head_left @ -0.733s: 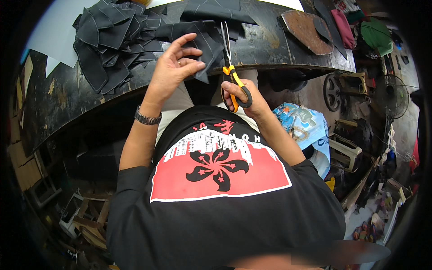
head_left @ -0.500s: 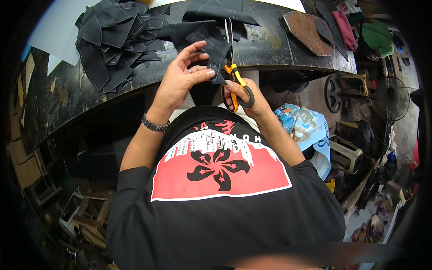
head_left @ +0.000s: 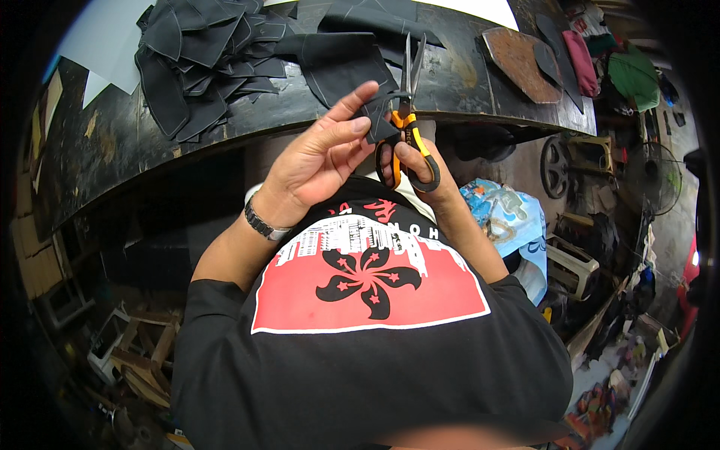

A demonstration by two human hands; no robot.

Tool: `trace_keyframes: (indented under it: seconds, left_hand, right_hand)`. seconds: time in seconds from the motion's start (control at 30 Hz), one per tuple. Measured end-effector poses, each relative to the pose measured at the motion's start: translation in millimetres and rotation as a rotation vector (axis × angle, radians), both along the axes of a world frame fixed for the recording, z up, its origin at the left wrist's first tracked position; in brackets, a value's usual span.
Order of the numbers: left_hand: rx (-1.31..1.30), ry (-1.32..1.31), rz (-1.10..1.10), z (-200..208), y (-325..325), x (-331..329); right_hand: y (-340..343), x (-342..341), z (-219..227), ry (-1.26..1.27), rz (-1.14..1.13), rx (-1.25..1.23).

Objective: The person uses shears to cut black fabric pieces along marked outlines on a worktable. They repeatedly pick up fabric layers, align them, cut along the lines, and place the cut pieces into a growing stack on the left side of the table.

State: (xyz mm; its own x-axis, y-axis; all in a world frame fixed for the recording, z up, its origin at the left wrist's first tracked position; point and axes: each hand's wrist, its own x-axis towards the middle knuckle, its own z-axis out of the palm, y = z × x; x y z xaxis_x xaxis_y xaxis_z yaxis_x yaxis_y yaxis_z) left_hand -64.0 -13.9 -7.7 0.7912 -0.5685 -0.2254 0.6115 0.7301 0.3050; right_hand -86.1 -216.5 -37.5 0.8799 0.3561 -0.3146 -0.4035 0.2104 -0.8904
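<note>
Between the thumb and fingers of my left hand [head_left: 319, 161] is a small black fabric piece [head_left: 381, 124], with a narrow strip of it reaching toward the scissors. My right hand [head_left: 435, 176] grips the scissors [head_left: 406, 124] by their black, orange and yellow handles. Their long blades point away from me and stand slightly apart. The fabric touches or lies very near the blade pivot; I cannot tell which. Beyond my hands, a larger black fabric piece [head_left: 337, 64] lies on the table.
A heap of black cut pieces with pale outlines [head_left: 199, 45] covers the left part of the dark worn table [head_left: 97, 165]. A brown board [head_left: 517, 64] lies at the right. Below it are a blue patterned cloth [head_left: 502, 210], a stool [head_left: 574, 266] and a fan [head_left: 656, 172].
Both hands and the scissors have shifted right. The blades have spread wider. The fabric in my left hand has turned, and its outlined face no longer shows as before.
</note>
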Motion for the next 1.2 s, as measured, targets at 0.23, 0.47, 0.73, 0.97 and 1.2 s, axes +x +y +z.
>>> trace_keyframes:
  seconds: [0.23,0.47,0.73,0.97,1.2]
  left_hand:
    - [0.595,-0.636,0.552,6.7,2.6,35.9]
    - [0.867,-0.83,0.66,-7.6,5.0,46.8]
    - [0.871,-0.821,0.669,-13.0,1.2,42.5]
    - [0.921,-0.858,0.703,-15.2,-0.8,42.0]
    - [0.938,-0.873,0.715,-16.6,3.2,44.8]
  right_hand:
    - [-3.5,-2.6,1.7,-0.061,0.207,-0.028]
    - [4.1,-1.8,1.6,-0.148,0.27,-0.252]
    - [8.4,2.4,7.7,-0.099,0.236,-0.38]
    - [12.4,4.7,7.0,-0.033,0.157,-0.364]
    - [15.2,-1.4,9.2,0.06,0.111,-0.307]
